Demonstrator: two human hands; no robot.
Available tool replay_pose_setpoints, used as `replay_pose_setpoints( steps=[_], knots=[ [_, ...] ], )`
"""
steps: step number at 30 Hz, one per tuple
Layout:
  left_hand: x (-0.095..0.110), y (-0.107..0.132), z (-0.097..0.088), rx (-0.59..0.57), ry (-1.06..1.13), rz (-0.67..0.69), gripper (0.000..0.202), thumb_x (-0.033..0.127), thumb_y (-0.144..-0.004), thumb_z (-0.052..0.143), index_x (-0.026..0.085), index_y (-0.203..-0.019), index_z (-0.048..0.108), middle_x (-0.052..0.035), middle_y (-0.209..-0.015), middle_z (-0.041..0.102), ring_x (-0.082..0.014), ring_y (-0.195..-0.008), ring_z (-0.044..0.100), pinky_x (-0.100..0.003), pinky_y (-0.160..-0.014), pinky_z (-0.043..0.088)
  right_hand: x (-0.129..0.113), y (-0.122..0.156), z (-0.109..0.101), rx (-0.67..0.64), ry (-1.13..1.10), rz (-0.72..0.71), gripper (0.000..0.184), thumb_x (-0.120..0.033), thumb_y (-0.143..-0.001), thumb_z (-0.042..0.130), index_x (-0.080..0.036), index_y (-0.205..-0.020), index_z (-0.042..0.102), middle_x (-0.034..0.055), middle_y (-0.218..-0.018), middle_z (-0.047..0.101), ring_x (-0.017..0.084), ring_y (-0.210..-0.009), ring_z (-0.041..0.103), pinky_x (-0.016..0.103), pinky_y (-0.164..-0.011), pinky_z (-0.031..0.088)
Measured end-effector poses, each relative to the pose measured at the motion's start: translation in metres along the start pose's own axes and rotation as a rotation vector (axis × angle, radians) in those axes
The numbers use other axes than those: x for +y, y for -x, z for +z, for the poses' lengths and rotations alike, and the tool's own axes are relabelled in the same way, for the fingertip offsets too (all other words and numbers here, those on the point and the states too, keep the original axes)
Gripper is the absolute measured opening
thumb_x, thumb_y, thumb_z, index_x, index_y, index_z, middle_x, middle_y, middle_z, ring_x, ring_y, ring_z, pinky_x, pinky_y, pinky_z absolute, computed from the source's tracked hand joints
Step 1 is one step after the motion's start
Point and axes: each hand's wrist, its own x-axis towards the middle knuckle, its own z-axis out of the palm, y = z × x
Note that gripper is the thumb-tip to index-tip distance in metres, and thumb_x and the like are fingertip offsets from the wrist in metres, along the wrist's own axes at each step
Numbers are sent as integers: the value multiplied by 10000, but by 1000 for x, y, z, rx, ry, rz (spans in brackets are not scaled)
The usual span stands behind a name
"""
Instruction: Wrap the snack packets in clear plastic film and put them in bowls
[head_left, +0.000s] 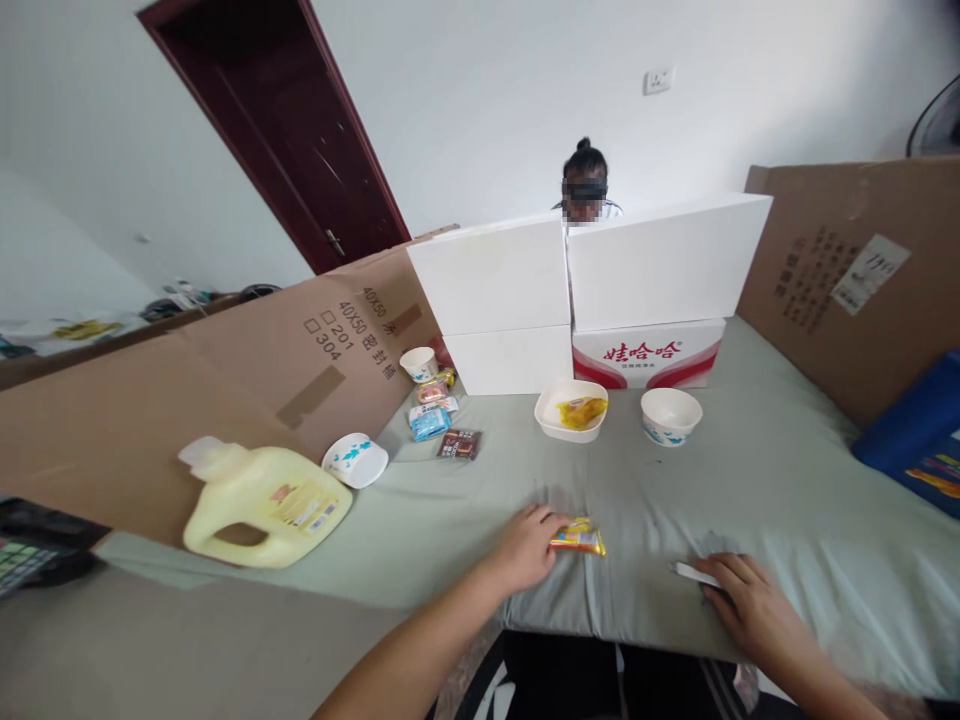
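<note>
My left hand is closed over the near ends of yellow and orange snack packets lying on the green cloth, close to its front edge. Farther right, my right hand grips a thin white stick-like object; its other end is hidden under my fingers, so I cannot tell its kind. Beyond the hands sits a white square bowl with a yellow packet in it. Beside that bowl stands an upright white paper bowl with blue marks.
Left of my hands are a yellow detergent jug, a tipped paper bowl, a brown packet and a blue packet. White boxes form a wall, with a person behind. A blue container stands right.
</note>
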Motion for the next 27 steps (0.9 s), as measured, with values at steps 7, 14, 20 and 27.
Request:
replay_pose_setpoints(
  steps=[7, 14, 20, 27],
  knots=[
    [-4, -37, -2, -288, 520, -60, 462, 123, -694, 619, 176, -1153, 600, -48, -1049, 676, -203, -943, 633, -326, -835, 516, -6, -2, -4, 2, 11, 15, 288, -324, -923, 434, -257, -1058, 678, 68, -1012, 667, 227, -947, 606, 407, -864, 503],
    [9, -16, 26, 368, 174, 3, 281, 202, -859, 503, 183, -1125, 593, -111, -1161, 554, -243, -1124, 512, -447, -989, 434, -11, 0, -9, -10, -17, 43, 297, -314, -929, 410, -251, -1042, 678, 73, -996, 674, 237, -931, 617, 416, -845, 516],
    [29, 25, 60, 439, 58, 20, 246, 182, -886, 492, 199, -1116, 575, -104, -1124, 566, -246, -1090, 528, -438, -966, 454, -49, -31, -9, 21, -188, 18, 308, -271, -959, 355, -229, -1099, 627, 90, -1050, 641, 205, -954, 628, 351, -831, 524],
    [27, 27, 70, 428, 60, 48, 254, 138, -873, 492, 209, -1090, 601, -94, -1121, 596, -250, -1101, 541, -453, -972, 467, -116, -90, 3, -208, -113, -153, 377, -75, -876, 410, -232, -1156, 607, 79, -1058, 629, 190, -969, 609, 298, -831, 490]
  ],
)
